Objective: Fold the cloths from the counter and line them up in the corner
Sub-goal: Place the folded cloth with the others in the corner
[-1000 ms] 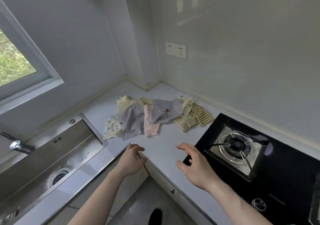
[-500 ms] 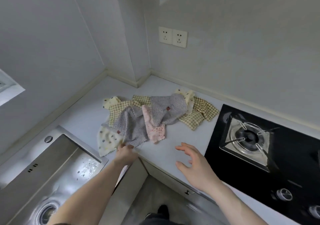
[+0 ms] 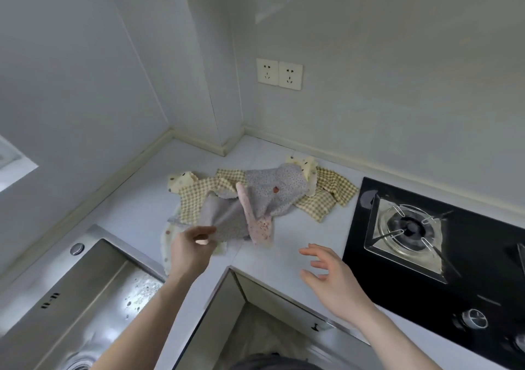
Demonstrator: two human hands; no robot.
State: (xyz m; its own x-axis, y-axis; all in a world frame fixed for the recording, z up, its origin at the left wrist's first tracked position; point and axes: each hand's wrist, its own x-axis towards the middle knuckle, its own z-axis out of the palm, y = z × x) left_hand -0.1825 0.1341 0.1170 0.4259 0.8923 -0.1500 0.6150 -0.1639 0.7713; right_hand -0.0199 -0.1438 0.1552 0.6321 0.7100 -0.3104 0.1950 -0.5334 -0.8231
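Now, step: left hand [image 3: 191,248] pinches grey floral cloth [image 3: 227,221], lifting it from pile.
Right hand [image 3: 329,276]: spread, empty.
Next: likely spread it flat to fold.

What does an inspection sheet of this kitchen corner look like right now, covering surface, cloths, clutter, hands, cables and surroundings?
Surface: white counter, L-shaped, running into a wall corner.
Job's things: heap of cloths, unfolded and overlapping; grey dotted cloth lifted at its near edge; pink cloth draped over it.
Clutter: nothing seen.
Hands: left hand pinches the grey dotted cloth; right hand hovers open above the counter edge.
Cables: nothing seen.
Surroundings: steel sink at left, black gas hob at right, double wall socket above.
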